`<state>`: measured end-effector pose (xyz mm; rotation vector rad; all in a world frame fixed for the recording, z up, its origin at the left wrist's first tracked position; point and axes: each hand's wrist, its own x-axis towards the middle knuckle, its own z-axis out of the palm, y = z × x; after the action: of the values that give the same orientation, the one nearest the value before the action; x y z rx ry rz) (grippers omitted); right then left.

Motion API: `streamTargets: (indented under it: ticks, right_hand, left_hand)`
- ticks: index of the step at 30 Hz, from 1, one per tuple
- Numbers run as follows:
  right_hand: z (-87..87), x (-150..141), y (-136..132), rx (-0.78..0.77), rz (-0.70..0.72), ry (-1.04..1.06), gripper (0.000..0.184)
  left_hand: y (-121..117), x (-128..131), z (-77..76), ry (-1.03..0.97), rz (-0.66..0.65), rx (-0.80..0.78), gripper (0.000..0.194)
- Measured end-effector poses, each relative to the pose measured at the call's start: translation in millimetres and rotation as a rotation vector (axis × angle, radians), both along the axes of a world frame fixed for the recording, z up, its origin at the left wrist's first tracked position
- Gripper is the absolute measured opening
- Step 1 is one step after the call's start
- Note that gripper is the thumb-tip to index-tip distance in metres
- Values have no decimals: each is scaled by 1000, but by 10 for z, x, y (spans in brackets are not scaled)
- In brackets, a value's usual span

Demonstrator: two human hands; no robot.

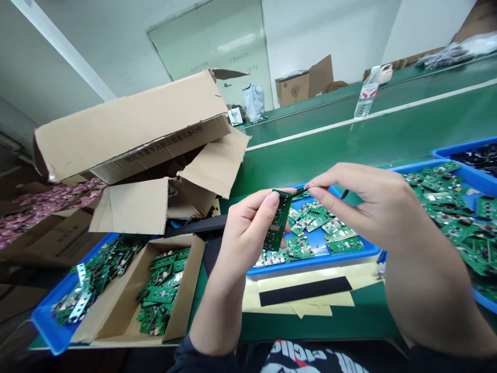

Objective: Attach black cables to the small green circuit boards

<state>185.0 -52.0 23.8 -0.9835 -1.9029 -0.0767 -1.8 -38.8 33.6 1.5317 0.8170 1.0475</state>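
Observation:
My left hand (248, 228) is closed on a small green circuit board (278, 220), held upright above the front blue tray (310, 261). My right hand (361, 202) pinches a thin dark strip (301, 190) at the board's top edge, thumb and forefinger pressed together. The tray below holds several more green boards (314, 228). On the table in front of the tray lies yellow backing paper (295, 303) with a black strip (305, 291) on it.
A small cardboard box (186, 295) and a blue tray (50, 326) at left hold green boards. A large open carton (128, 129) stands behind them. More blue trays (466, 176) with boards sit at right. A water bottle (365, 96) stands on the green conveyor (388, 134).

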Motion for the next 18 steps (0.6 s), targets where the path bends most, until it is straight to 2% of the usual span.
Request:
streamTargets:
  ticks: [5, 9, 13, 16, 18]
  right_hand:
    - [-32, -5, 78, 118, -52, 8, 14]
    - [-66, -45, 124, 235, -11, 4, 12]
    - [-81, -96, 114, 280, 19, 4, 14]
    - [-70, -109, 101, 233, -5, -24, 25]
    - [-49, -93, 97, 194, -42, -32, 46]
  left_hand:
    - [-27, 15, -6, 156, -37, 73, 26]
    - [-6, 26, -23, 313, -138, 199, 36]
    - [48, 13, -19, 345, -252, 241, 38]
    - [71, -15, -15, 378, -303, 234, 36]
    - [69, -23, -21, 394, -311, 213, 36]
